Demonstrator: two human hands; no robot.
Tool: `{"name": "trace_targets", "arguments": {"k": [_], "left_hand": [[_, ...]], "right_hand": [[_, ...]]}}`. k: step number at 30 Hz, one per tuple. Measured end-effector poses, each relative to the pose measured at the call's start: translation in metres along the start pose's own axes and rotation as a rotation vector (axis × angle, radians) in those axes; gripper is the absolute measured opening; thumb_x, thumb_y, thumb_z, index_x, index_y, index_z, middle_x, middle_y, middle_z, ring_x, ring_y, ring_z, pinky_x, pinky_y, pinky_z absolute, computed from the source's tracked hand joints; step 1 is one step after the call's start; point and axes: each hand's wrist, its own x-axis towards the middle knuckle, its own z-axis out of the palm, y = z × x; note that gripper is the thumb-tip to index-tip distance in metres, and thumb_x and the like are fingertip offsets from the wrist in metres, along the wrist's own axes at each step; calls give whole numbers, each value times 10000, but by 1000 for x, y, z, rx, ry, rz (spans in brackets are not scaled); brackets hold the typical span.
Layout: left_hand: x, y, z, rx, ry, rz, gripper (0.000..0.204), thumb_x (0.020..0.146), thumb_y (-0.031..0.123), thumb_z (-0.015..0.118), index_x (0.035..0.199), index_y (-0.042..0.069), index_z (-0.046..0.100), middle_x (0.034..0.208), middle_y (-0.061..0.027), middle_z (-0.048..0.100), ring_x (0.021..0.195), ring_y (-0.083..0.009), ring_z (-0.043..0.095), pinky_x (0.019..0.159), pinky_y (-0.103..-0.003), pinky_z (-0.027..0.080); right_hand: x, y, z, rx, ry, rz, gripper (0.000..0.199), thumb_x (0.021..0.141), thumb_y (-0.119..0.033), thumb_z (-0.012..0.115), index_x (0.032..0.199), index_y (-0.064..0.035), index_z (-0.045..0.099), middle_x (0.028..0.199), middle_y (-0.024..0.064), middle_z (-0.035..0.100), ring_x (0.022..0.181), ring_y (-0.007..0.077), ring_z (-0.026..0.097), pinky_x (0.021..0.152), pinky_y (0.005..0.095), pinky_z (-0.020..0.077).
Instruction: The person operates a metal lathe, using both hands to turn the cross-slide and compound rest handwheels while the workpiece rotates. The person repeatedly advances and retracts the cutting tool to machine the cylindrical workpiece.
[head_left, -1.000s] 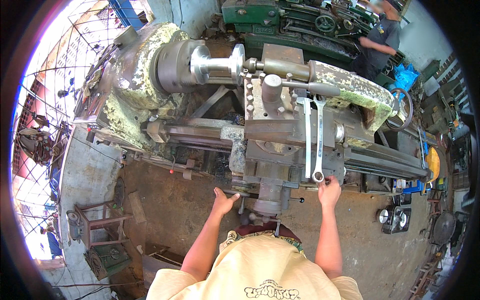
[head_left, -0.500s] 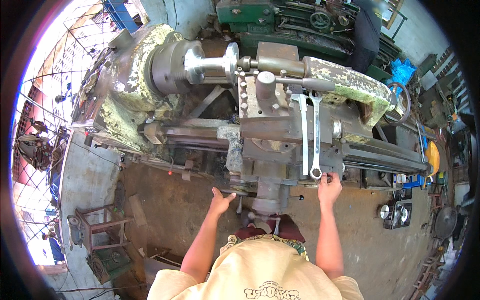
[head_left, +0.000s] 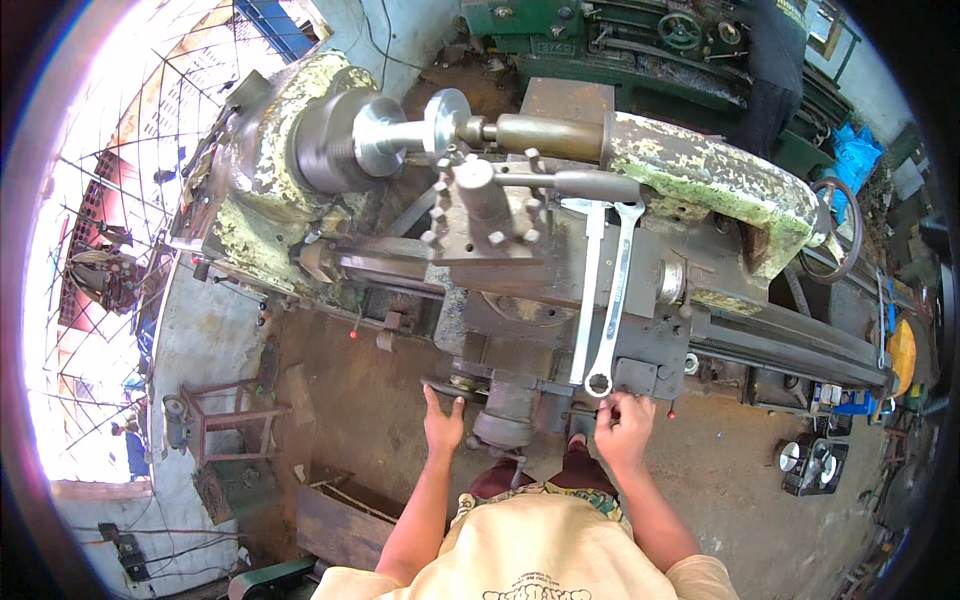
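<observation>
My left hand (head_left: 443,422) is at the carriage's handwheel (head_left: 474,383), thumb and fingers closed about its rim. At the carriage's front right, my right hand (head_left: 625,432) has its fingers curled together; what they grip is mostly hidden. Just above it lie a ring-ended combination wrench (head_left: 613,300) and a vernier caliper (head_left: 588,300), side by side. The bolted tool post (head_left: 487,215) has a long clamping handle (head_left: 595,185). A shiny spool-shaped metal workpiece (head_left: 405,134) sits between the blurred chuck (head_left: 335,145) and the tailstock centre (head_left: 485,130).
The tailstock (head_left: 710,170) with its handwheel (head_left: 835,230) stands at right. A green lathe (head_left: 620,60) and another person (head_left: 775,70) are behind. A stand (head_left: 235,420) is at left; a black crate (head_left: 815,465) with metal parts lies on the floor at right.
The carriage, with tool post, wrench and caliper, has moved left toward the chuck. My right hand has shifted left and nearer to me; my left hand stays by the handwheel. The view has shifted.
</observation>
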Motion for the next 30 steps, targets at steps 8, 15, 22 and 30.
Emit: {"name": "trace_targets", "arguments": {"k": [8, 15, 22, 30], "left_hand": [[1, 22, -4, 202, 31, -102, 900, 838, 452, 751, 1547, 69, 350, 1215, -326, 643, 1171, -443, 623, 997, -449, 485], [1, 50, -17, 256, -40, -185, 974, 810, 484, 775, 1553, 51, 319, 1245, -320, 626, 1187, -447, 607, 1013, -460, 486], [7, 42, -16, 253, -15, -167, 974, 774, 496, 800, 1523, 33, 383, 1240, -332, 623, 1187, -437, 615, 1011, -461, 489], [13, 41, -24, 265, -29, -119, 967, 743, 482, 823, 1467, -34, 443, 1229, -336, 624, 1187, -417, 623, 1014, -441, 493]], "right_hand": [[10, 12, -5, 97, -97, -146, 94, 755, -108, 708, 821, -78, 648, 745, 69, 639, 743, 286, 582, 716, 438, 404], [15, 15, -7, 110, -209, -172, 113, 760, -146, 717, 842, -93, 660, 746, 46, 651, 730, 263, 601, 703, 444, 394], [18, 18, -9, 150, -226, -201, 132, 745, -125, 736, 849, -91, 663, 707, 40, 622, 700, 252, 584, 690, 422, 384], [16, 19, -8, 159, -209, -221, 123, 768, -146, 727, 859, -86, 669, 713, 47, 622, 705, 242, 585, 681, 426, 377]]}}
